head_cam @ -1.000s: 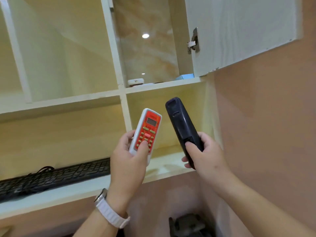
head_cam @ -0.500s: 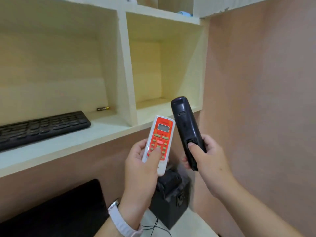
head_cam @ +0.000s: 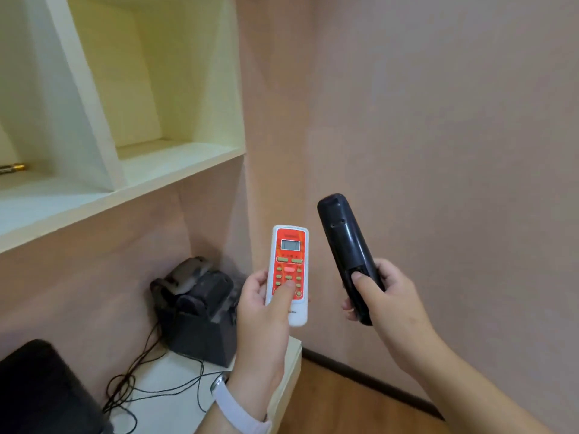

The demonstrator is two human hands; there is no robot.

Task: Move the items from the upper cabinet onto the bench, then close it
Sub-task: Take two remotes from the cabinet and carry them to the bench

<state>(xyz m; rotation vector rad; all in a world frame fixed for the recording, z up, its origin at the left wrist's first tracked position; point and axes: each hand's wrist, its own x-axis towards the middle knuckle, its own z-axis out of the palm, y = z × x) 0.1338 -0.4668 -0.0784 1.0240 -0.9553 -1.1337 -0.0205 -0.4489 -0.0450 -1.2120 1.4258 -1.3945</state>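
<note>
The left hand point(head_cam: 266, 311) is clamped on a white remote with an orange button face point(head_cam: 287, 270), thumb across its keys; the right hand point(head_cam: 383, 300) is closed around the lower end of a glossy black remote point(head_cam: 346, 252). Both remotes are in the air above the white bench point(head_cam: 175, 402). The black one is top-heavy in that low grip and could tip out. The bench corner is crowded with a dark boxy device point(head_cam: 200, 311) and loose black cables point(head_cam: 147, 380), so landing space is tight. Pink walls point(head_cam: 438, 120) close in.

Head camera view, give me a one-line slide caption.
Left hand holds a red-and-white remote, right hand a black remote, above the white bench.
</note>
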